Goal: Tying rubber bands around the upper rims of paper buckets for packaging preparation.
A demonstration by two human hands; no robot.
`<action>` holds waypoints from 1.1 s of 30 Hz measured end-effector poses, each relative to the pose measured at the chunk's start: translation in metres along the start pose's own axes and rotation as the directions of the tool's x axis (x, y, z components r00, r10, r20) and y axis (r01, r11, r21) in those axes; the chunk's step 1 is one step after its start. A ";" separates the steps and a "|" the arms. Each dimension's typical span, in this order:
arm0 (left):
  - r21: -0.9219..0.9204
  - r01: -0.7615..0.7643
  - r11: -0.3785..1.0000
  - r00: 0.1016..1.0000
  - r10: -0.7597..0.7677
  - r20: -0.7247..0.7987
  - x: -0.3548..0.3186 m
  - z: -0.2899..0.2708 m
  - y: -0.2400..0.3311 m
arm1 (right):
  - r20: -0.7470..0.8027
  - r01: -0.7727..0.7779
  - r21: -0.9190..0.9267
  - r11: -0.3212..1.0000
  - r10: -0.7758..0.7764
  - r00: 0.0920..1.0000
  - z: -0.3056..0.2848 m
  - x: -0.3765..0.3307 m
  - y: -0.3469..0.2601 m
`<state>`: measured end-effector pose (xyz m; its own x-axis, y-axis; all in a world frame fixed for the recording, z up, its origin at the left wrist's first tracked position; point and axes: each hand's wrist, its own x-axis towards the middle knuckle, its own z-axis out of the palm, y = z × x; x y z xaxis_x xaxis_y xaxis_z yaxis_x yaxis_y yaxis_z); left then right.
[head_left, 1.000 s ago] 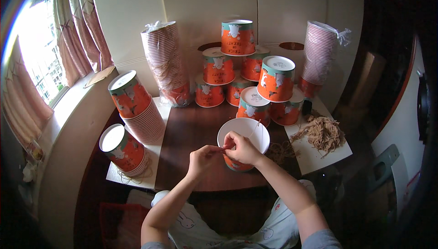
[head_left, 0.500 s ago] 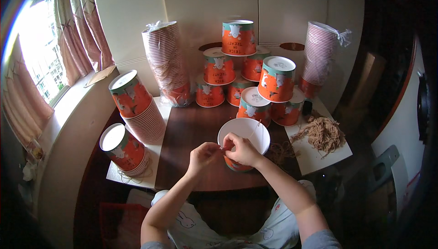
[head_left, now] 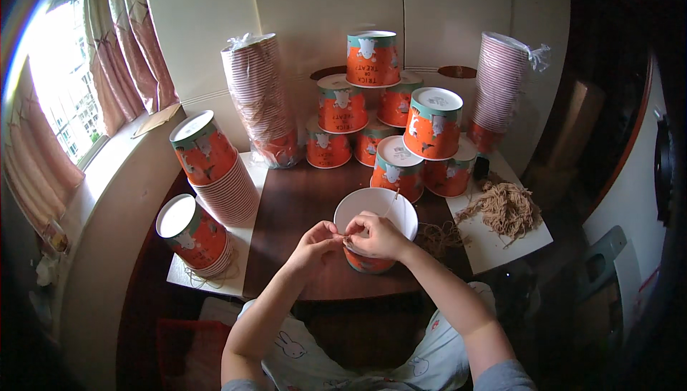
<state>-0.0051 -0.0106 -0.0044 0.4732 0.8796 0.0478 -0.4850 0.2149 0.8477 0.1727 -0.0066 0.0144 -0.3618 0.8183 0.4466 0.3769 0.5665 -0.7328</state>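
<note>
Orange paper bucket with white inside [head_left: 376, 208] stands at the front edge of the dark wooden desk [head_left: 300, 205]. Left hand [head_left: 317, 240] and right hand [head_left: 379, 237] meet at its near rim, fingertips pinching something thin; item too small to identify. Bucket's front wall hidden by hands. Bare desk lies left of it.

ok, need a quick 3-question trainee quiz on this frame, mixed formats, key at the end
1. True or false: both hands touch the open bucket.
2. The pile of loose twine lies on which side of that bucket? A) the person's left B) the person's right C) behind it
3. Fill in: the upturned buckets at the back are stacked against the ____.

Key: 1 true, left hand and right hand meet at its near rim. 2 B. 3 wall.
</note>
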 end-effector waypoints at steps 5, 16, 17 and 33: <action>-0.066 0.011 0.998 1.000 -0.011 0.001 0.001 0.000 0.003 | 0.014 0.160 -0.056 0.985 -0.160 0.987 -0.007 0.000 0.006; 0.076 -0.017 0.997 0.980 0.032 -0.198 0.003 -0.002 0.004 | -0.046 0.104 0.100 0.989 -0.100 0.994 0.001 0.000 -0.013; 0.076 -0.017 0.997 0.980 0.031 -0.196 0.003 0.000 0.004 | -0.062 0.114 0.117 0.987 -0.108 0.992 0.002 0.000 -0.007; -0.046 -0.014 0.999 0.988 0.007 -0.155 0.001 0.001 0.010 | -0.087 0.069 0.098 0.993 -0.061 0.994 0.006 0.002 -0.004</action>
<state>-0.0092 -0.0082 0.0047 0.3503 0.9362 -0.0289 -0.5253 0.2219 0.8215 0.1660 -0.0080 0.0151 -0.3084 0.7877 0.5334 0.2651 0.6097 -0.7470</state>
